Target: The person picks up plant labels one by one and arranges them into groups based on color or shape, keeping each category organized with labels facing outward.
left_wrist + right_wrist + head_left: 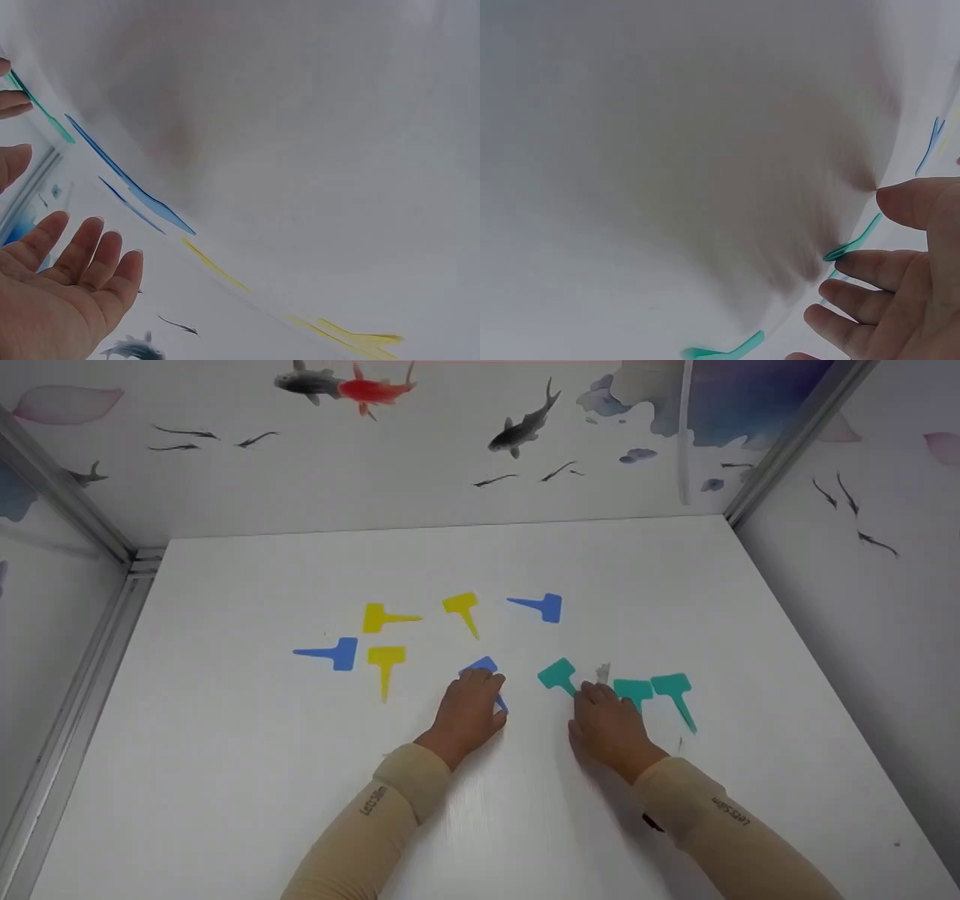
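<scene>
Flat T-shaped plant labels lie on a white table. My left hand (466, 706) is over a blue label (482, 664), partly covering it; in the left wrist view its fingers (88, 251) are relaxed and stand apart from that blue label (135, 184). My right hand (609, 726) is between a teal label (556, 673) on its left and another teal label (634, 690), whose stem it partly hides. Seen from the right wrist, its index fingertip meets the end of a teal label (855, 240), with the fingers nearly straight. A third teal label (673, 685) lies farther right.
Farther back lie yellow labels (373, 618) (460, 604) (386, 655) and blue labels (553, 607) (345, 654). A small pale scrap (603, 672) is just beyond my right hand. White panels printed with fish (521, 431) enclose the table (225, 780) at back and sides.
</scene>
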Demonstrator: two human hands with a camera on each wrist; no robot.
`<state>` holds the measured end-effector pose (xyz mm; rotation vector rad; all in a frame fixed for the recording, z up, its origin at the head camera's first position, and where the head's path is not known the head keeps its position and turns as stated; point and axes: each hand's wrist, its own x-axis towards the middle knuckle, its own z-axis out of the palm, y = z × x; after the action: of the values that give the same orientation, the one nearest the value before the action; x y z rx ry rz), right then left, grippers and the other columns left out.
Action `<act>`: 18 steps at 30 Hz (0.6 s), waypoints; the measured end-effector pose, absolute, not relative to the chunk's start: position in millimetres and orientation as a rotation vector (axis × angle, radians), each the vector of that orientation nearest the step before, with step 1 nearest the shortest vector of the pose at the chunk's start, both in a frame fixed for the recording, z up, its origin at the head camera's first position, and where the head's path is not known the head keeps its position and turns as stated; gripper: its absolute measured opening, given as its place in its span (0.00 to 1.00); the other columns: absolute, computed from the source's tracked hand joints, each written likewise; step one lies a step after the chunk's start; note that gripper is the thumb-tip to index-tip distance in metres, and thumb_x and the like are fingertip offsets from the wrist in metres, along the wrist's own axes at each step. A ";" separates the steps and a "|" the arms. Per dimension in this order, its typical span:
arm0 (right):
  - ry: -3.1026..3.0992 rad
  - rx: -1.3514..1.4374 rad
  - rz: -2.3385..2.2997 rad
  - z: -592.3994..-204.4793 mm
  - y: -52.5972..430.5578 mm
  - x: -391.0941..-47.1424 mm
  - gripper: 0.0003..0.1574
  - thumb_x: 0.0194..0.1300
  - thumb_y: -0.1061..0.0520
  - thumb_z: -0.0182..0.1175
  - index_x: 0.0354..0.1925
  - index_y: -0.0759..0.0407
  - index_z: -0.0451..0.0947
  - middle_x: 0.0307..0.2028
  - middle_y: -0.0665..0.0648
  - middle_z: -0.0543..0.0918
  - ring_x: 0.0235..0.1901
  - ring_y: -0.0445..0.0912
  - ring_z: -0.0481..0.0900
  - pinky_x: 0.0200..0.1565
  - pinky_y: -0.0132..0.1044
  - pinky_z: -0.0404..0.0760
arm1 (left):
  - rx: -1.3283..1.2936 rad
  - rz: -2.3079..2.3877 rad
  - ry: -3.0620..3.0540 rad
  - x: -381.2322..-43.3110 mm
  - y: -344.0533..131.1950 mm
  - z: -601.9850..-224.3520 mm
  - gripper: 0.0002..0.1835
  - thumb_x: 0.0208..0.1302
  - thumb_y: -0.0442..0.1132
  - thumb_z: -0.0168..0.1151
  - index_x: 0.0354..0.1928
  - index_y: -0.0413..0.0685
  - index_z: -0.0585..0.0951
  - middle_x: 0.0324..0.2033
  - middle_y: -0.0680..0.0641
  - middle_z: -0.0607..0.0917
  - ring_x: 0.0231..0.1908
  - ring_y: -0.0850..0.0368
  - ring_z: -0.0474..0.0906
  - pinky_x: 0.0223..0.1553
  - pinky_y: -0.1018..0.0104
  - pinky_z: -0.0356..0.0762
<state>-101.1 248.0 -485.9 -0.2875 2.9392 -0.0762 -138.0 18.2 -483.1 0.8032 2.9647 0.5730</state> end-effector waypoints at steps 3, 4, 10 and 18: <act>2.928 -0.270 -0.101 -485.1 244.7 -95.8 0.33 0.69 0.50 0.53 0.63 0.70 0.67 0.64 0.67 0.69 0.66 0.62 0.63 0.59 0.63 0.68 | 0.791 0.579 2.959 -137.2 20.2 -482.6 0.24 0.61 0.40 0.64 0.58 0.41 0.76 0.51 0.43 0.80 0.54 0.48 0.73 0.54 0.55 0.74; 2.918 -0.257 -0.111 -484.9 243.8 -94.6 0.33 0.70 0.49 0.52 0.64 0.69 0.66 0.65 0.66 0.69 0.66 0.62 0.63 0.60 0.63 0.67 | 0.784 0.587 2.951 -137.1 21.2 -482.4 0.24 0.61 0.40 0.64 0.58 0.41 0.75 0.52 0.43 0.79 0.54 0.48 0.73 0.55 0.55 0.74; 2.897 -0.211 -0.154 -485.3 243.3 -91.9 0.35 0.70 0.48 0.51 0.68 0.66 0.62 0.67 0.65 0.66 0.68 0.61 0.61 0.62 0.63 0.64 | 0.775 0.595 2.919 -137.9 29.3 -483.4 0.24 0.62 0.40 0.63 0.60 0.41 0.75 0.53 0.42 0.78 0.56 0.48 0.72 0.59 0.56 0.71; 2.998 -0.227 -0.149 -486.9 258.6 -84.7 0.35 0.68 0.50 0.55 0.67 0.65 0.64 0.65 0.65 0.70 0.65 0.60 0.65 0.59 0.60 0.69 | 0.779 0.554 2.865 -137.8 41.9 -481.6 0.25 0.65 0.43 0.60 0.61 0.41 0.74 0.56 0.42 0.77 0.58 0.48 0.71 0.61 0.58 0.69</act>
<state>-84.7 258.6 -486.9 -0.2271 2.9976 -0.1494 -137.8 41.9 -481.6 0.7785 2.8645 0.5535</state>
